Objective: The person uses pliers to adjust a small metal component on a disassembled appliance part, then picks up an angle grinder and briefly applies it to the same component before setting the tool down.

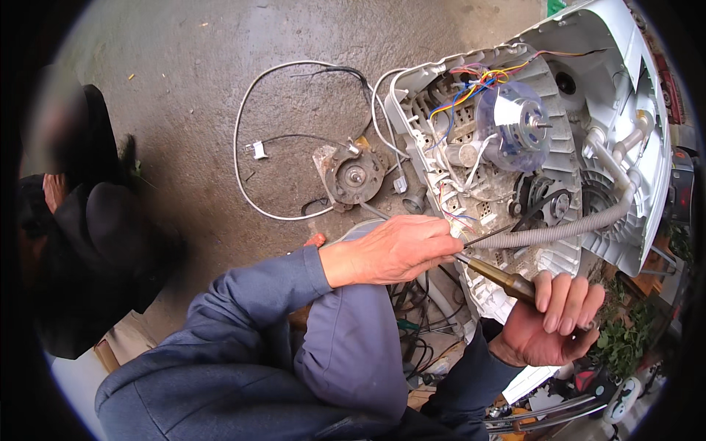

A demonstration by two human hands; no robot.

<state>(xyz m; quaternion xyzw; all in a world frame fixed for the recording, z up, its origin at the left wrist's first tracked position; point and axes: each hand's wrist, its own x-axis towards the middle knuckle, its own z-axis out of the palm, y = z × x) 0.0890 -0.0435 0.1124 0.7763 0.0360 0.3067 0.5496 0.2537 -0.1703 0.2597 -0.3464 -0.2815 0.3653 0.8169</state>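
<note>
My left hand [401, 251] is closed in a pinch around the metal front end of a screwdriver-like tool with a tapered brass-coloured body [496, 278]. My right hand [548, 320] curls its fingers over the tool's rear end, with the palm turned partly up. A thin dark strand runs from near the left fingertips toward the machine; its end is hidden. Just beyond both hands lies an opened washing machine [540, 48], its white ribbed plastic base exposed. On that base sit a motor under clear plastic [515, 126], a black belt [540, 206] and a grey corrugated hose [562, 231].
A loose dirty motor [353, 175] lies on the concrete floor with a grey cable [237, 136] looped around it. Tangled wires [423, 353] lie beside my knee. A person in dark clothes [110, 242] is at the left. Green plants [625, 342] stand at the right.
</note>
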